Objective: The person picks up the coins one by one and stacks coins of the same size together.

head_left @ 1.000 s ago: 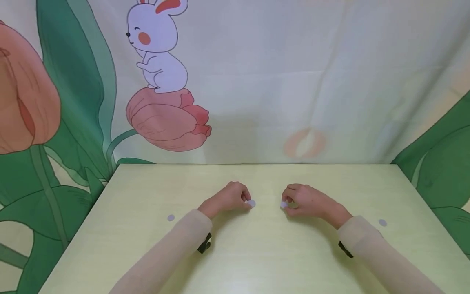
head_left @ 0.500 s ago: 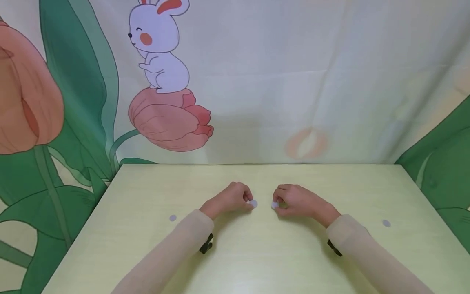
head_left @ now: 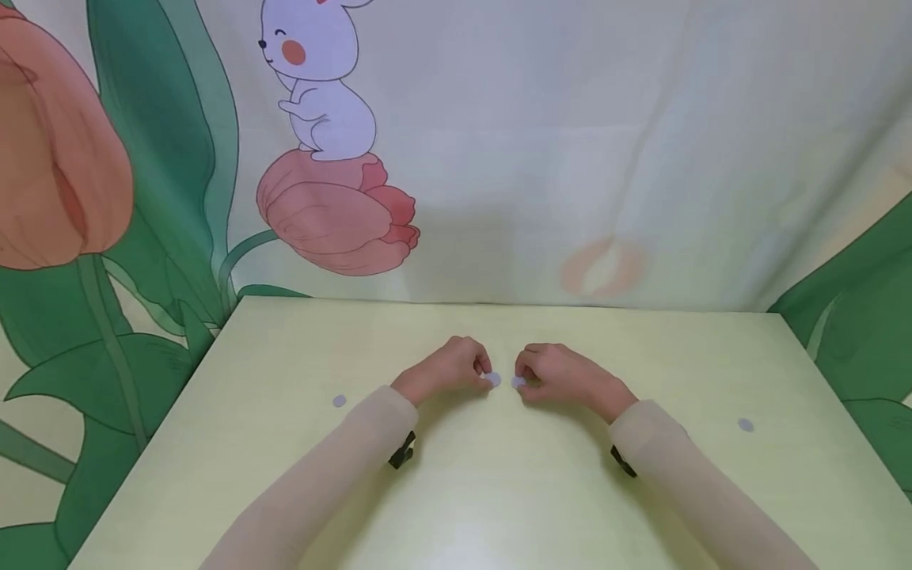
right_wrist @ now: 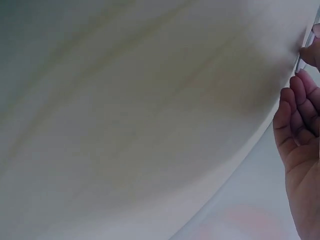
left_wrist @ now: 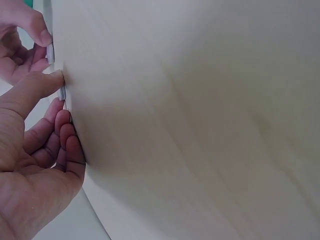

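My left hand (head_left: 452,368) pinches a small, pale grey round disc (head_left: 495,380) between thumb and fingers, low at the table (head_left: 456,475). Facing it, my right hand (head_left: 566,376) pinches a similar disc (head_left: 518,382). A narrow gap separates the two discs in the head view. Seen edge-on in the left wrist view, the left hand's disc (left_wrist: 62,93) looks thin and flat. The right wrist view catches only part of the right hand (right_wrist: 302,115) at its right edge, with a thin disc edge (right_wrist: 298,65) at the fingertips.
One more grey disc (head_left: 340,401) lies on the table to the left, and another disc (head_left: 745,425) to the right. Behind the table's far edge hangs a cloth (head_left: 484,158) printed with a rabbit and tulips. Each wrist carries a dark strapped item (head_left: 402,451).
The right hand has slid left with its disc, narrowing the gap to the left hand's disc. The left hand keeps nearly the same place. The head view has shifted slightly.
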Motion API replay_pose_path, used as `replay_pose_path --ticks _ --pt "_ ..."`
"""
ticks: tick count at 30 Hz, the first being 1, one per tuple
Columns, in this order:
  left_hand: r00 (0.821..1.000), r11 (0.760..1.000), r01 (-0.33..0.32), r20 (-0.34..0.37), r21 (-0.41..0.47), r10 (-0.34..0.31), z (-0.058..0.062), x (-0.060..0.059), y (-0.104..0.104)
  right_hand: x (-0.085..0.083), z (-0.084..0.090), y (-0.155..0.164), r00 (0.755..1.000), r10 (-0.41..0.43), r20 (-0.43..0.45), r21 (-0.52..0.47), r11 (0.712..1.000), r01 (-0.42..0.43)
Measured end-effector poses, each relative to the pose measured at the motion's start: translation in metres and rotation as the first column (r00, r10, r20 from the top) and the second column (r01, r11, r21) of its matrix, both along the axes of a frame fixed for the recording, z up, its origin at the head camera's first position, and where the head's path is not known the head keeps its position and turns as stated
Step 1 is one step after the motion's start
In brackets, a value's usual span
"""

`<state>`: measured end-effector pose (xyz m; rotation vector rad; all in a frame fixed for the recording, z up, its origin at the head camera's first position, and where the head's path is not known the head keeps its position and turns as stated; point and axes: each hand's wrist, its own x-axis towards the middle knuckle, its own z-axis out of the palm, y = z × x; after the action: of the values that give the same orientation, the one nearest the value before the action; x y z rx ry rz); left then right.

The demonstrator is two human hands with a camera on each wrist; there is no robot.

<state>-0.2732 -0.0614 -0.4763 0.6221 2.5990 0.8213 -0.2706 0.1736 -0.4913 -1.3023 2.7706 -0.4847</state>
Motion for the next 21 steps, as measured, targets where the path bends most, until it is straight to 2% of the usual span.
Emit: replay_pose_path --ticks 7,15,21 --pt "1.000 1.000 0.016 0.010 0.024 -0.016 0.000 0.001 -0.003 0.000 0.007 -0.009 0.986 -0.052 0.157 -0.023 0.998 0.056" --pt "1.000 1.000 0.015 0.005 -0.006 -0.015 0.002 0.001 -0.003 -0.003 0.009 -0.011 0.968 -0.082 0.236 -0.007 0.996 0.086" --pt "1.000 1.000 0.019 0.013 -0.008 -0.019 0.001 -0.001 0.000 -0.001 0.012 -0.010 0.966 -0.091 0.243 0.006 0.996 0.093"
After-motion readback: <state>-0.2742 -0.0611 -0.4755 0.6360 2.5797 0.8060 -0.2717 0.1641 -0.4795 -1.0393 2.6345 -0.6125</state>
